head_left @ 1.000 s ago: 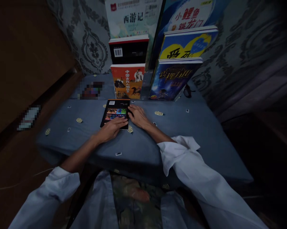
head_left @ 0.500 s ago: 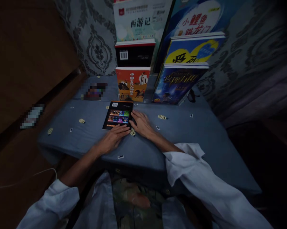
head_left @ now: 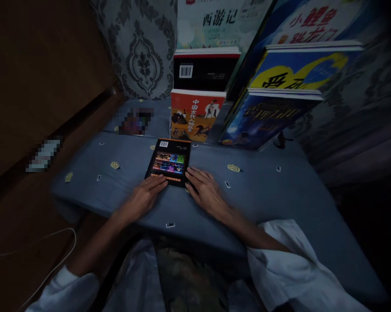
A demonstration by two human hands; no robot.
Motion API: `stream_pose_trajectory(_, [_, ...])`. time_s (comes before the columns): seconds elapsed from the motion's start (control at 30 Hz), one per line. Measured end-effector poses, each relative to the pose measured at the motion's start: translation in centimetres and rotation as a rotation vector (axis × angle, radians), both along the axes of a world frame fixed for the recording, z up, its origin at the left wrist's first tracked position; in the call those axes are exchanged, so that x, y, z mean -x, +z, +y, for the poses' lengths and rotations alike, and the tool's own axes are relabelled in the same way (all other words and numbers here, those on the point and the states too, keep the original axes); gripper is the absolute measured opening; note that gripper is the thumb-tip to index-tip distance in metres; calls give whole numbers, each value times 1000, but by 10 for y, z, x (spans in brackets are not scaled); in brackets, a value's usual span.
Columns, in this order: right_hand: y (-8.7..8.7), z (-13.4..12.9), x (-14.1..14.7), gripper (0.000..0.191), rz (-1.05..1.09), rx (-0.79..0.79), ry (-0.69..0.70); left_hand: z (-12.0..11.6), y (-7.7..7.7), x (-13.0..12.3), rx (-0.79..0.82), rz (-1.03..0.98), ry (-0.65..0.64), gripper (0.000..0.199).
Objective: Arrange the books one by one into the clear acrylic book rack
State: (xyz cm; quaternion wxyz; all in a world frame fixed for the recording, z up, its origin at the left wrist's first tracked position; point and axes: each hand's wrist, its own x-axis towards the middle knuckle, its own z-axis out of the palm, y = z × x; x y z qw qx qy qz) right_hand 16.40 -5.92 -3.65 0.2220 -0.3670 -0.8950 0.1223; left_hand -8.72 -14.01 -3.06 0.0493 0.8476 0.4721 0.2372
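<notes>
A black book [head_left: 170, 149] lies flat on the cloth-covered table [head_left: 253, 203], its barcode at the far left corner and rows of small coloured pictures across it. My left hand [head_left: 146, 195] rests with stretched fingers at the book's near left corner. On the other side, my right hand [head_left: 206, 190] touches the near right edge, its fingers extended. Neither hand is wrapped around the book. Just behind it stands an orange book [head_left: 197, 116] with figures and a horse on its cover.
Behind the orange book rise a black book [head_left: 205, 71] and a pale green one [head_left: 214, 26]. To the right stand a dark blue book [head_left: 266, 121], a blue-yellow one [head_left: 305, 65] and a larger blue one [head_left: 325, 19]. A pixelated item [head_left: 135, 121] lies back left.
My hands have moved apart, the left toward the book's left corner and the right along its right side. The view has shifted and come closer to the books.
</notes>
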Motion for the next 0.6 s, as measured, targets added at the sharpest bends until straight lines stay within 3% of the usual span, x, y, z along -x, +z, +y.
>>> stream_pose_trajectory(0.17, [5,-9,11,37,18,-17,135,-6,-6,25,-86,-52,131,52])
stream_pose_trajectory(0.33, [15,-12,39,38,-34,8,325,-5,-5,21,-75,-62,181,50])
stream_pose_trajectory(0.6, [14,16,87,44,-74,44,346,-5,-6,17,-88,-62,205,51])
